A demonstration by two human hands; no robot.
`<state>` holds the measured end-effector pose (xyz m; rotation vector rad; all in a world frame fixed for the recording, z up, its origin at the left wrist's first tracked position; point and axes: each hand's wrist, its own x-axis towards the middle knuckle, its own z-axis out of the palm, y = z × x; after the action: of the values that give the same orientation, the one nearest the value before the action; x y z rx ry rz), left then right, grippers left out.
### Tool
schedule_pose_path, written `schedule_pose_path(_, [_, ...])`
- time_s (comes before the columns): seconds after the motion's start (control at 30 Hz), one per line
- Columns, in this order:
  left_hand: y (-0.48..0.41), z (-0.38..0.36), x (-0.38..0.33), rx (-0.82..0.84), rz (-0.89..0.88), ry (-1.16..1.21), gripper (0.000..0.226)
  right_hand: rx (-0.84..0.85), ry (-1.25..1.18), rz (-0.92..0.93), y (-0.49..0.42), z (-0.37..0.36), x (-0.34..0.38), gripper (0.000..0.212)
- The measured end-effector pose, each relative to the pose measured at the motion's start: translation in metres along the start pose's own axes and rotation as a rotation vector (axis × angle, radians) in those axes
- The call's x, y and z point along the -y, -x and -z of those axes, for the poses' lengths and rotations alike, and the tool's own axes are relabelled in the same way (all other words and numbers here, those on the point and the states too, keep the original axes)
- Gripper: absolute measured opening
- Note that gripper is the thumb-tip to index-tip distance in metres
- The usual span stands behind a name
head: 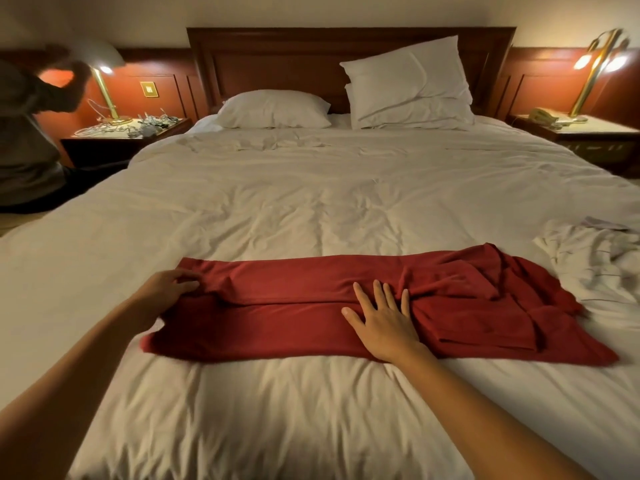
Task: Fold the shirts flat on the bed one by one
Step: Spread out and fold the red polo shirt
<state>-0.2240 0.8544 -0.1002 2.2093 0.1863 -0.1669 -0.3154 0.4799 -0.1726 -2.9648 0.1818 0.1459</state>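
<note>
While the left grip (pixel 166 289) pinches the red shirt (pixel 277 306), the right grip (pixel 384 323) presses flat mid-cloth.

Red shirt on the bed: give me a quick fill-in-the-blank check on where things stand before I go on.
1. The right hand lies flat on the ____ shirt.
2. The left hand pinches that shirt's ____ end.
3. A crumpled pale shirt lies on the bed beyond the first shirt's ____ end.
4. A lit ____ stands on each nightstand.

Missing words: red; left; right; lamp.
</note>
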Motion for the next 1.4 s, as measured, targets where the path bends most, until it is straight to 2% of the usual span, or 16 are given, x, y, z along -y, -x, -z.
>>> schedule_pose_path(0.07, [0.006,0.0,-0.032,0.038,-0.078,0.016,0.029,0.041,-0.037,0.01,0.0,0.009,-0.002,0.073])
schedule_pose_path(0.13, [0.016,-0.012,-0.074,0.102,-0.164,0.026,0.033,0.002,-0.145,0.034,0.003,0.023,-0.006,0.065])
schedule_pose_path(0.23, [0.035,-0.056,-0.143,0.198,-0.302,0.012,0.038,-0.31,-0.459,0.036,0.014,0.048,-0.026,0.04])
schedule_pose_path(0.3, [0.054,-0.1,-0.18,0.344,-0.361,0.095,0.048,-0.468,-0.734,-0.017,0.022,0.065,-0.047,0.031])
schedule_pose_path(0.4, [0.074,-0.168,-0.209,0.62,-0.296,0.182,0.063,-0.444,-1.114,-0.208,0.034,0.079,-0.076,0.027])
schedule_pose_path(0.47, [0.073,-0.204,-0.204,0.48,-0.38,-0.04,0.054,-0.314,-1.206,-0.275,0.038,0.077,-0.085,0.025])
schedule_pose_path(0.53, [0.066,-0.225,-0.172,0.248,-0.518,-0.477,0.049,-0.201,-1.117,-0.259,0.041,0.069,-0.086,0.033])
schedule_pose_path(0.57, [0.064,-0.229,-0.148,0.202,-0.533,-0.63,0.052,-0.183,-1.03,-0.229,0.043,0.064,-0.084,0.038])
schedule_pose_path(0.63, [0.059,-0.232,-0.105,0.188,-0.493,-0.766,0.062,-0.211,-0.86,-0.163,0.047,0.057,-0.076,0.044])
schedule_pose_path(0.77, [0.055,-0.23,-0.081,0.128,-0.507,-0.74,0.072,-0.311,-0.483,-0.117,0.05,0.047,-0.058,0.051])
schedule_pose_path(0.87, [0.059,-0.214,-0.084,0.306,-0.594,-0.561,0.081,-0.324,-0.348,-0.13,0.053,0.046,-0.058,0.059])
schedule_pose_path(0.93, [0.065,-0.194,-0.079,0.427,-0.679,-0.369,0.073,-0.36,-0.281,-0.032,0.055,0.045,-0.066,0.058])
schedule_pose_path(1.0, [0.07,-0.173,-0.07,0.463,-0.717,-0.282,0.062,-0.351,-0.278,0.134,0.058,0.044,-0.078,0.046])
schedule_pose_path(1.1, [0.073,-0.148,-0.061,0.467,-0.741,-0.293,0.047,-0.215,-0.35,0.326,0.06,0.04,-0.098,0.033])
schedule_pose_path(1.27, [0.073,-0.13,-0.06,0.433,-0.826,-0.278,0.019,-0.297,-0.359,0.48,0.055,0.044,-0.103,0.015])
schedule_pose_path(1.4, [0.066,-0.112,-0.059,0.459,-0.781,-0.344,0.018,-0.185,-0.34,0.552,0.052,0.058,-0.088,0.017])
